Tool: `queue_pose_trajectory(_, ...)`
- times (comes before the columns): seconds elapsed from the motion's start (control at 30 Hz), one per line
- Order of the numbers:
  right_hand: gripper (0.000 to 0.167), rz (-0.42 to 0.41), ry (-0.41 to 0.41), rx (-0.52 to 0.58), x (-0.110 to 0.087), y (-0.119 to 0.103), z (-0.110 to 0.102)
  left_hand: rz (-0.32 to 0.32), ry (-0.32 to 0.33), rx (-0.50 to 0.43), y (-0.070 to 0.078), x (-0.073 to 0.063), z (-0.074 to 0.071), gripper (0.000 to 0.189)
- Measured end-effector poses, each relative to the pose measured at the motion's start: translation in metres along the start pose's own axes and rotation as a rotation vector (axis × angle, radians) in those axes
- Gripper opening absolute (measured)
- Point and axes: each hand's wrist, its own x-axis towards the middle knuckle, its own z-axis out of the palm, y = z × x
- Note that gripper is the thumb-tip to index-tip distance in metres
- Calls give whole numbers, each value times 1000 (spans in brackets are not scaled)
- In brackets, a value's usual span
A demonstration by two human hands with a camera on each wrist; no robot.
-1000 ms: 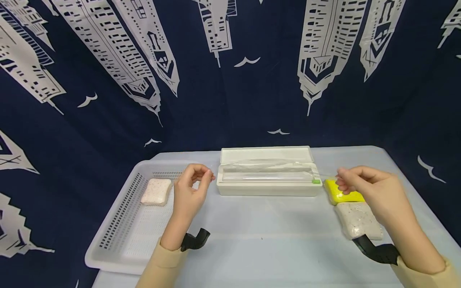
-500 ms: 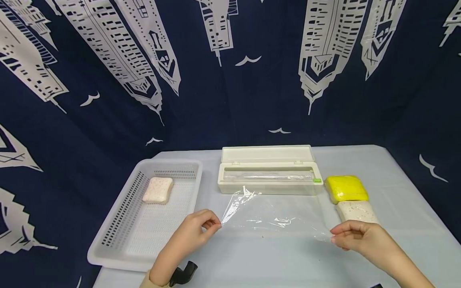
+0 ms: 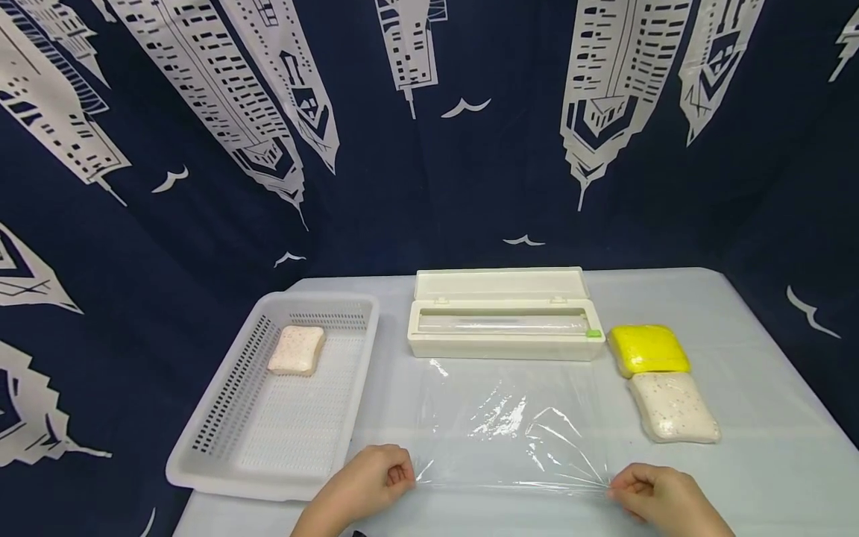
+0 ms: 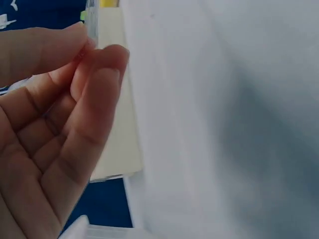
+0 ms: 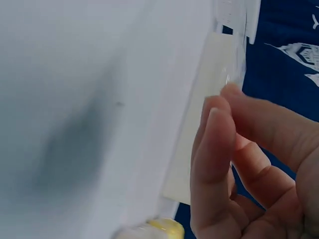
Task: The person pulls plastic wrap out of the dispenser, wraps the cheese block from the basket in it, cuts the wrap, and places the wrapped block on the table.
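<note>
A clear sheet of plastic wrap (image 3: 510, 425) stretches from the white wrap dispenser box (image 3: 506, 348) toward the front of the table. My left hand (image 3: 376, 481) pinches its near left corner between thumb and fingertips. At the near right corner my right hand (image 3: 661, 496) pinches the film the same way, with creases fanning out from the grip. The dispenser's lid stands raised, and the roll (image 3: 503, 324) shows inside, beside a small green piece at the right end. In both wrist views the film's edge shows as a thin glossy strip at the fingertips.
On the left stands a white perforated basket (image 3: 268, 477) with a speckled pale block (image 3: 297, 350) inside. Right of the dispenser lie a yellow wrapped block (image 3: 649, 349) and a speckled white wrapped block (image 3: 674, 408). A dark blue printed cloth (image 3: 429, 186) hangs behind the table.
Both hands have come from beside the dispenser toward the table's front edge, drawing the plastic wrap out of the box. The film now spans a longer stretch, and both wrapped blocks are uncovered.
</note>
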Motion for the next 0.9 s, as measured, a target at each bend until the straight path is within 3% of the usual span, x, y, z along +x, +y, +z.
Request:
queue_pose_trajectory(0.17,6,24,53,1,8,6,17,-25,-6,-14,-9,1,15,14)
queue_pose_trajectory(0.37,8,52,68,26,15,9,31,-61,50,9,-20,3,32,12)
queue_pose_trajectory(0.7,15,-11,120,-55,18,8,43,-117,191,51,-26,7,47,14)
queue_pose_trajectory(0.9,15,-73,164,-105,19,5,46,-122,209,70,-26,10,52,17)
